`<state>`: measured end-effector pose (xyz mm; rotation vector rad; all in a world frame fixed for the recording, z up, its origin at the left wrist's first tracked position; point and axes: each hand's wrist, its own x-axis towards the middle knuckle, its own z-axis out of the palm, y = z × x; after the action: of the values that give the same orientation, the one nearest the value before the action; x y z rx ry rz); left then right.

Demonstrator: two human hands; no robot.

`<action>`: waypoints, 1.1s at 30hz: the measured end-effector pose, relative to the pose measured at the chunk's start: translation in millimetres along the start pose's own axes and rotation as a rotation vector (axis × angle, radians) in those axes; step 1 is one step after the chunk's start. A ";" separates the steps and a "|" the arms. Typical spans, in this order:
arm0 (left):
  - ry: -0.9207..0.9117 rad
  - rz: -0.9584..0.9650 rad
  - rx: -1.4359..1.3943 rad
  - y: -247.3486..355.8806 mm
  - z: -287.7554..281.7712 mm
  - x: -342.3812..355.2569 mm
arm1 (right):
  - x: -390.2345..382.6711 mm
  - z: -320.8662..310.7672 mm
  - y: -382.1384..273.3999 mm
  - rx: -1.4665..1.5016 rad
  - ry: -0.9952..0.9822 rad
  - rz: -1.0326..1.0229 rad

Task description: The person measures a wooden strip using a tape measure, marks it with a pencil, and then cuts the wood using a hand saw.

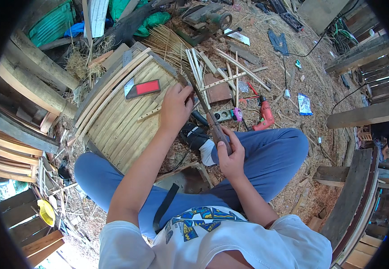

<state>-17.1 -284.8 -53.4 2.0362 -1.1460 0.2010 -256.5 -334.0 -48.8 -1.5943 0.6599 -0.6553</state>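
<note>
My right hand (231, 158) grips the brown wooden handle (215, 127) of a long, thin, dark blade (197, 92), which slants up and away to the left. My left hand (177, 107) is closed beside the blade's upper part, its fingertips at the blade; exactly what they hold is hidden. Just left of that hand, a curved panel of pale slats (113, 130) carries bent wooden strips (102, 103) along its edge and a red-and-dark flat case (147, 87). My legs are bent around the work, with a black-and-white shoe (194, 136) below the blade.
To the right lie a red drill (265, 114), a power strip (224, 115) and cords among wood shavings. Loose sticks (237, 62) and a metal machine (203, 22) are farther ahead. Curved timber pieces (28, 76) stand at left, a yellow bowl (45, 211) lower left, wooden beams (358, 117) at right.
</note>
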 end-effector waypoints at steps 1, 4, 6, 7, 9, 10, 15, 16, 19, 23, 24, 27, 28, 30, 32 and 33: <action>0.000 -0.003 0.000 0.0 -0.3 -0.3 | -0.1 0.4 -0.2 0.001 0.000 0.000; -0.008 -0.002 0.000 0.1 -1.0 -0.1 | -0.6 0.7 -0.3 0.019 0.002 -0.008; -0.023 -0.011 -0.002 1.1 -1.0 -0.8 | -1.2 -0.3 1.0 -0.005 0.010 -0.026; -0.036 -0.020 -0.001 1.1 -1.7 -1.0 | -1.5 -0.2 0.1 -0.004 0.009 -0.026; -0.028 -0.017 0.010 1.5 -1.8 -1.2 | -2.3 -0.1 -2.5 0.003 0.006 -0.018; -0.019 -0.011 0.020 1.7 -1.4 -0.8 | -1.8 0.3 -1.3 0.004 0.006 -0.018; -0.018 -0.017 0.002 1.6 -2.2 -0.4 | -2.0 0.3 -1.7 0.016 0.010 -0.010; -0.016 -0.018 -0.007 1.6 -2.0 -0.2 | -1.7 -0.2 -0.4 0.016 0.009 -0.009; -0.026 -0.017 -0.016 1.7 -1.6 0.3 | -1.6 -0.8 2.9 0.004 0.010 -0.020; -0.026 -0.028 -0.026 0.3 -2.1 -0.4 | -1.5 1.5 1.6 0.030 0.020 0.001; -0.021 -0.026 -0.021 0.3 -2.0 -0.8 | -1.0 2.4 0.7 0.027 0.031 -0.031; -0.013 -0.025 -0.012 -1.4 -1.3 -2.5 | -1.6 1.9 -6.2 -0.013 0.023 -0.008; -0.013 -0.027 -0.008 -1.1 -1.1 -2.5 | -1.8 1.9 -8.4 -0.016 0.025 -0.013; -0.016 -0.025 -0.019 -0.2 -1.3 -2.5 | -2.8 2.1 -12.9 -0.038 0.020 0.041; -0.016 -0.023 -0.031 -0.3 -1.5 -3.7 | -3.3 3.7 -14.7 -0.022 0.033 0.077; -0.007 -0.020 -0.031 -0.1 -1.1 -2.4 | -2.8 4.4 -15.8 -0.002 0.044 0.120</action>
<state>-18.2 -282.4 -53.8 2.0221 -1.1262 0.1649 -254.4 -327.3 -33.7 -1.5331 0.7825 -0.6026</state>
